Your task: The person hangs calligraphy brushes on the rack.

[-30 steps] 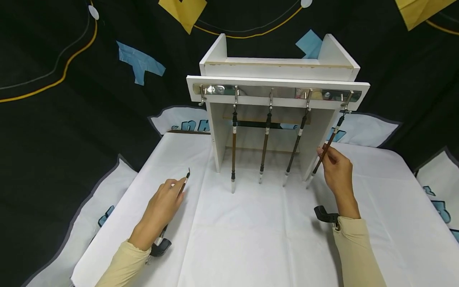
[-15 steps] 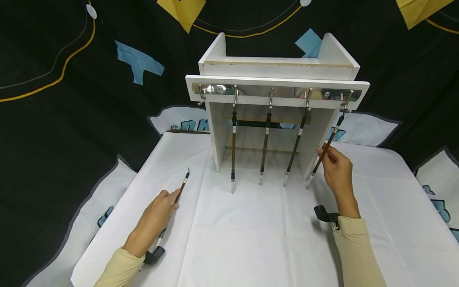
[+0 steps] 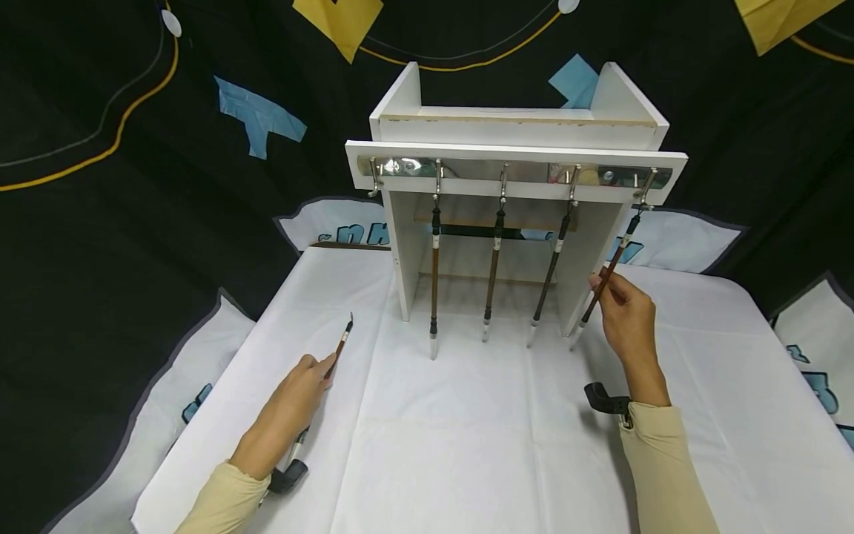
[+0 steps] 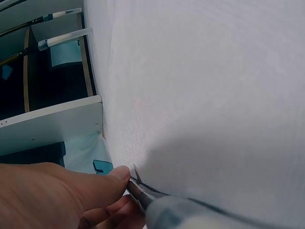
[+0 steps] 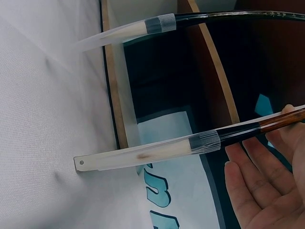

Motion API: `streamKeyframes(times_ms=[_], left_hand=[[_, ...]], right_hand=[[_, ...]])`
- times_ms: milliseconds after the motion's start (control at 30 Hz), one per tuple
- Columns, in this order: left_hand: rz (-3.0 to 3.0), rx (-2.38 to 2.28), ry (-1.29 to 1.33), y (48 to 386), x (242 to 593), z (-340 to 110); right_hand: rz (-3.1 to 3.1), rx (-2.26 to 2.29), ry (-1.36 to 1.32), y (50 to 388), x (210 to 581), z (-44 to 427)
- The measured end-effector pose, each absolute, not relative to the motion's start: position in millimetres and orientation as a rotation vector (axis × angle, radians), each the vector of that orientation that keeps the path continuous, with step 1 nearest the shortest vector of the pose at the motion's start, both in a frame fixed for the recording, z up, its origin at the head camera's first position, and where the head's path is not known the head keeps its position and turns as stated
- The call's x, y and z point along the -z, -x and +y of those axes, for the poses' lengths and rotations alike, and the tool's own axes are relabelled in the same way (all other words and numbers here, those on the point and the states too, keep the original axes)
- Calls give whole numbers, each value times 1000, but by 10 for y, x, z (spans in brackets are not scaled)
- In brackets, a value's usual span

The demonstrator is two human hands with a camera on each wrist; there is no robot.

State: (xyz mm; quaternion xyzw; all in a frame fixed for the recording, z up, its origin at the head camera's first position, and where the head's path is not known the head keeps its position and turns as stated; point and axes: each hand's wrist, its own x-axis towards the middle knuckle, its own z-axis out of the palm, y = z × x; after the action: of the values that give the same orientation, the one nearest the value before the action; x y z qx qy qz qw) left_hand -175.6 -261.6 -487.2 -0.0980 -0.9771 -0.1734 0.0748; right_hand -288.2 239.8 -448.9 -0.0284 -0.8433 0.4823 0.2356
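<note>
My left hand (image 3: 288, 408) pinches a calligraphy brush (image 3: 344, 337) between thumb and fingers, low over the white cloth at the left. The brush's loop end points away from me, and its clear-capped tip lies back by the wrist. In the left wrist view that brush (image 4: 176, 213) is blurred close to the lens. My right hand (image 3: 629, 319) holds the handle of the rightmost brush (image 3: 623, 241), which hangs by its loop from a hook. In the right wrist view its pale bristles sit inside a clear sleeve (image 5: 143, 156).
A white wooden rack (image 3: 514, 189) bears a metal strip with a row of hooks. Three more brushes, one of them the leftmost brush (image 3: 435, 271), hang between its sides. The far-left hook (image 3: 374, 178) carries nothing. A black curtain (image 3: 133, 245) stands behind the table.
My left hand has drawn back toward me along its brush, baring more of the loop end, then stayed still. The brush itself has hardly moved. My right hand keeps its place.
</note>
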Motion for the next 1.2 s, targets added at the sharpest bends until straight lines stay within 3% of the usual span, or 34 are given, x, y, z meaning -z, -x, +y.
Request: streamKeyframes(times_ms=[1200], left_hand=[[-2945, 448, 209, 1819, 4914, -2521]], right_hand=[[-2321, -1339, 96, 2881, 4477, 2394]])
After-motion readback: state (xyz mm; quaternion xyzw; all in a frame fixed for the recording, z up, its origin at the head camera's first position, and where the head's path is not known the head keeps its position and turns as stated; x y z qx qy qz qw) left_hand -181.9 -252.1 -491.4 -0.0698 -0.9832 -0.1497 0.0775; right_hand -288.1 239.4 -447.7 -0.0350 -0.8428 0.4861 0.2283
